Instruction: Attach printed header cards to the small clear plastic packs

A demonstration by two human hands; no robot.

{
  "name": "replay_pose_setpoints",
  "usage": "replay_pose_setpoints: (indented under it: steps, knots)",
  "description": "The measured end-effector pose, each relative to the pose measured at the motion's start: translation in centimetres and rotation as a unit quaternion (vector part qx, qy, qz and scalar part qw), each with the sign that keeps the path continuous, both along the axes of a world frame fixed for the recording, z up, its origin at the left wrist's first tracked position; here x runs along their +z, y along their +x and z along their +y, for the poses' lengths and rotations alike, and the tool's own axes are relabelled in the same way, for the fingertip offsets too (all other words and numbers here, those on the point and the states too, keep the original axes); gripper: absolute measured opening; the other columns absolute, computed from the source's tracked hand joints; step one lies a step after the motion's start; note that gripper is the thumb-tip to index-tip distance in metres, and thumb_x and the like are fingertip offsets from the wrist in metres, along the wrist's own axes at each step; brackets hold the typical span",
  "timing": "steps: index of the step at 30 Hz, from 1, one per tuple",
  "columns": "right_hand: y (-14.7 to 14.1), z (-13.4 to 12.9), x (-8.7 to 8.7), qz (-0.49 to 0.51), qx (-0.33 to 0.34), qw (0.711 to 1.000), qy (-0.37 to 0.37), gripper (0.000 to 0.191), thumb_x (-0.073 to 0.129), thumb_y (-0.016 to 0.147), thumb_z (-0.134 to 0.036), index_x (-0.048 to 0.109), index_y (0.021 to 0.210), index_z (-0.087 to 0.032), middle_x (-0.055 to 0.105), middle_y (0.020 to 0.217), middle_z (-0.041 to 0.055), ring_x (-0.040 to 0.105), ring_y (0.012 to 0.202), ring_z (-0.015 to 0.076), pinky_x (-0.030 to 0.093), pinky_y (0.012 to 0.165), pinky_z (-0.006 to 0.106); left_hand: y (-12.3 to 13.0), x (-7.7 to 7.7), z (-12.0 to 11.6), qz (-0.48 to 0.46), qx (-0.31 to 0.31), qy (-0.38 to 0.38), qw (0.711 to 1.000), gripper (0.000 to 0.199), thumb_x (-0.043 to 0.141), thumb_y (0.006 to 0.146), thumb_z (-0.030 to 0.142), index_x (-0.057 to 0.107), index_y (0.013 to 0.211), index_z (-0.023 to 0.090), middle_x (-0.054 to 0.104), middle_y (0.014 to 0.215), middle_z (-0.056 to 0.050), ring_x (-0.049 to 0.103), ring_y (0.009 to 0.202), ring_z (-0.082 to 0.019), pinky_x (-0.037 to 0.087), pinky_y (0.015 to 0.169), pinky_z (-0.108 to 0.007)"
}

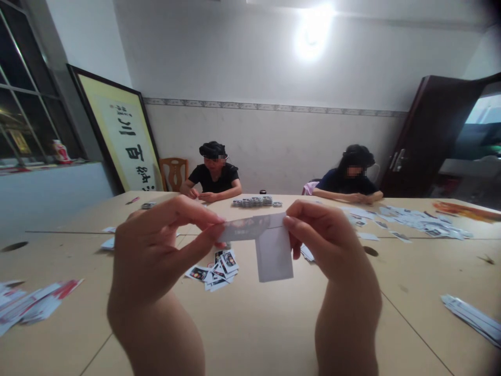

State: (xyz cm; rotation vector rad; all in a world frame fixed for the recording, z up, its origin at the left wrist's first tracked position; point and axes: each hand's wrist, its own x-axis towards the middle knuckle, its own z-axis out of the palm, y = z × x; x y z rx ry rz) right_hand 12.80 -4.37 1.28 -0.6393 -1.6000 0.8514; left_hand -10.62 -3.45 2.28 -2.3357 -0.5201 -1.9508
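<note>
My left hand [164,250] pinches the left end of a small greyish printed card [245,228] between thumb and fingertips, held up above the table. My right hand [321,235] pinches the top right corner of a plain white piece of paper or card [275,254], which hangs down. The printed card overlaps the top of the white piece; whether the two are joined I cannot tell. Beneath them on the table lies a loose pile of small picture cards [219,269], just right of my left wrist.
Flat paper pieces [39,303] lie at the left, and a stack of white strips [472,318] at the right. Stacked cards [256,201] stand across the table [258,324]. Scattered cards [422,222] cover its far right. Two people [217,177] sit opposite.
</note>
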Motion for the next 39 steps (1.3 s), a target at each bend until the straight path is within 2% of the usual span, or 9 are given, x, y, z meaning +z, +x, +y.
replay_pose_setpoints:
  steps: [9,12,15,20,23,28,33,36,39]
  knots:
    - [1.1,1.2,-0.3,-0.002,-0.085,0.995,0.044,0.023,0.063,0.092,-0.029,0.061,0.072,-0.019,0.056,0.056,-0.0053,0.054,0.048,0.0067,0.048,0.045,0.017,-1.9,-0.1,1.9,-0.113,-0.056,-0.019,0.992,0.029,0.078,0.07,-0.003,0.078,0.085,0.022,0.073,0.067,0.005,0.066,0.055,-0.01,0.058,0.054,-0.02]
    - [3.2,3.5,-0.3,0.001,-0.124,0.991,0.043,0.021,0.067,0.09,-0.035,0.064,0.075,-0.019,0.058,0.056,-0.0047,0.057,0.046,0.0086,0.05,0.044,0.019,-2.1,0.0,2.9,-0.127,-0.035,-0.034,0.991,0.027,0.078,0.07,-0.001,0.079,0.081,0.023,0.074,0.069,0.004,0.069,0.061,-0.009,0.058,0.059,-0.016]
    - [5.9,7.9,-0.8,0.04,-0.202,0.978,0.009,0.017,0.07,0.086,-0.035,0.066,0.08,-0.02,0.062,0.061,-0.0041,0.061,0.046,0.0104,0.051,0.043,0.021,-1.7,0.0,3.9,-0.115,0.004,-0.064,0.991,0.021,0.08,0.071,0.004,0.079,0.079,0.023,0.075,0.072,0.004,0.07,0.068,-0.009,0.059,0.066,-0.016]
    - [11.2,16.0,-4.8,0.061,-0.361,0.919,-0.144,0.01,0.06,0.096,-0.025,0.066,0.092,-0.017,0.066,0.076,-0.0024,0.065,0.057,0.0117,0.059,0.058,0.026,-1.4,-0.2,5.5,-0.127,0.075,-0.073,0.986,0.015,0.086,0.068,0.011,0.08,0.076,0.022,0.076,0.071,0.003,0.07,0.067,-0.009,0.058,0.064,-0.016]
    - [14.5,18.7,-8.6,0.032,-0.43,0.87,-0.238,0.023,0.066,0.098,-0.031,0.066,0.113,-0.014,0.071,0.105,0.0054,0.07,0.084,0.0163,0.061,0.073,0.033,-1.3,-0.1,5.8,-0.138,0.091,-0.064,0.984,0.014,0.086,0.067,0.011,0.081,0.075,0.021,0.076,0.068,0.003,0.071,0.067,-0.01,0.058,0.065,-0.017]
    - [17.9,19.6,-13.6,-0.014,-0.521,0.778,-0.35,0.034,0.065,0.098,-0.035,0.063,0.128,-0.018,0.065,0.13,0.0103,0.067,0.109,0.0241,0.059,0.091,0.045,-0.7,0.2,5.5,-0.161,0.097,-0.036,0.982,0.016,0.089,0.062,0.012,0.081,0.073,0.02,0.075,0.063,0.005,0.07,0.062,-0.009,0.06,0.064,-0.017]
    - [18.2,19.2,-15.7,-0.035,-0.581,0.689,-0.433,0.036,0.064,0.099,-0.035,0.062,0.131,-0.019,0.062,0.135,0.0111,0.065,0.115,0.0256,0.057,0.096,0.048,-0.2,0.3,5.5,-0.17,0.109,-0.055,0.978,0.016,0.089,0.06,0.013,0.081,0.072,0.021,0.074,0.062,0.006,0.07,0.061,-0.011,0.062,0.066,-0.021]
    - [17.8,18.9,-14.8,-0.03,-0.582,0.698,-0.417,0.037,0.065,0.098,-0.035,0.061,0.131,-0.018,0.062,0.135,0.0111,0.065,0.115,0.0261,0.057,0.096,0.049,-0.3,0.3,5.6,-0.149,0.11,-0.104,0.977,0.013,0.087,0.063,0.016,0.081,0.073,0.022,0.074,0.065,0.005,0.071,0.066,-0.013,0.061,0.068,-0.024]
    - [17.3,18.3,-12.0,-0.017,-0.557,0.767,-0.317,0.033,0.065,0.099,-0.035,0.063,0.127,-0.018,0.065,0.129,0.0104,0.067,0.109,0.0238,0.059,0.092,0.045,-0.4,0.1,6.5,-0.084,0.138,-0.141,0.977,0.009,0.085,0.069,0.023,0.081,0.077,0.024,0.076,0.07,0.005,0.07,0.068,-0.013,0.058,0.068,-0.023]
